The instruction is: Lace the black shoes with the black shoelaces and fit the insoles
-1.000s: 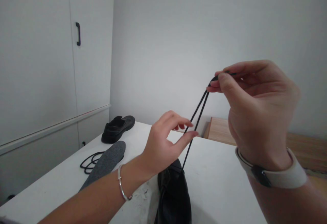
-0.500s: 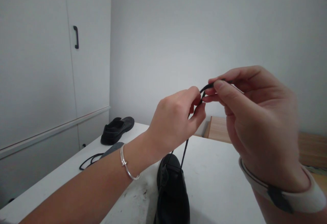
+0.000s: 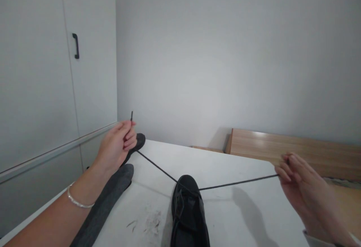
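Head view: a black shoe (image 3: 190,211) sits sole-down on the white bench (image 3: 222,168), toe pointing away from the person, with a black lace (image 3: 157,166) running out from its front to either side. The left hand (image 3: 120,140), raised in the air, has its fingers closed on one length, a short tip poking up above them; the right hand (image 3: 299,175), out by the bench's right edge, grips the other length with fingers drawn together. Both lengths look taut and nearly straight. Judging by this, the lace is already through the front of the shoe, though how even its two sides are cannot be told. Nearer the shoe's mouth no crossing of lace can be made out, nor any knot or bow, so the lacing seems at an early stage, with the upper part undone. A grey insole (image 3: 107,203) lies on the bench, partly behind the left forearm, and a second dark shoe (image 3: 140,141) is mostly hidden by the left hand.
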Available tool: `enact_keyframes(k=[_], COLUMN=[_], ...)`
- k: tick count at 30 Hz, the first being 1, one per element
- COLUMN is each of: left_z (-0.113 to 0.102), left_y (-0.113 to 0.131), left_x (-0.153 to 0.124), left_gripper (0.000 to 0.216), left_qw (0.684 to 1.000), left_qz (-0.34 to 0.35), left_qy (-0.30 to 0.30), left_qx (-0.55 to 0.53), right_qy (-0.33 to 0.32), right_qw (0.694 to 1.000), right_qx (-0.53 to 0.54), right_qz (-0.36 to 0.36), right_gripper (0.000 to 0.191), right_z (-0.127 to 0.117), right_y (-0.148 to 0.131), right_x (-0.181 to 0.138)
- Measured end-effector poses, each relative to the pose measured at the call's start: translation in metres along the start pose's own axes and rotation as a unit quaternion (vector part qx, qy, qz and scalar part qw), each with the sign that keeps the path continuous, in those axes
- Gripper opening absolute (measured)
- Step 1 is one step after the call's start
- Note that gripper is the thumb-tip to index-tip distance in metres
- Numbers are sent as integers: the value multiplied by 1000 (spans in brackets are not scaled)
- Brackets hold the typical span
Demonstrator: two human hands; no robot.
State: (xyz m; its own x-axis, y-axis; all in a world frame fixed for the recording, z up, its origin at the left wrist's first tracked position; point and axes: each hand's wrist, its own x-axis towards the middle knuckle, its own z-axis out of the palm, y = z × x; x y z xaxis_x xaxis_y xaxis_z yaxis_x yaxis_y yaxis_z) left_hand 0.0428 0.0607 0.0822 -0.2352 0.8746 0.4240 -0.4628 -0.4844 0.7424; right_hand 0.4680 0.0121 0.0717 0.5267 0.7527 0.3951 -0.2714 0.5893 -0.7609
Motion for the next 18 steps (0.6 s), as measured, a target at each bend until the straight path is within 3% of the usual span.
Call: enact_keyframes(k=[4, 6, 8, 11, 13, 16, 18], left_z=[-47, -59, -61, -45, -28, -4, 5], left_y=[-13, -18, -25, -37, -44, -52, -58], left_x=[-3, -2, 0, -1, -7, -22, -34], left_gripper=[14, 12, 11, 14, 15, 6, 13], left_qw=[999, 997, 996, 992, 987, 943, 885], left_qz=[-15, -7, 5, 12, 5, -1, 0], left_qy=[48, 69, 73, 42, -3, -171, -294], left_qx=[8, 24, 51, 116, 162, 287, 362], right_qy=[93, 110, 90, -45, -190, -382, -442], right_qw=[995, 993, 993, 983, 943, 865, 839], right_qx=[-17, -36, -71, -176, -272, -323, -312], right_qz=[41, 38, 37, 34, 25, 22, 65], right_gripper=[28, 32, 35, 32, 27, 25, 29], right_z=[-56, -69, -67, -39, -12, 24, 36], right_y=[32, 45, 55, 62, 65, 70, 75], right_x=[-4, -8, -12, -20, -28, -44, -56])
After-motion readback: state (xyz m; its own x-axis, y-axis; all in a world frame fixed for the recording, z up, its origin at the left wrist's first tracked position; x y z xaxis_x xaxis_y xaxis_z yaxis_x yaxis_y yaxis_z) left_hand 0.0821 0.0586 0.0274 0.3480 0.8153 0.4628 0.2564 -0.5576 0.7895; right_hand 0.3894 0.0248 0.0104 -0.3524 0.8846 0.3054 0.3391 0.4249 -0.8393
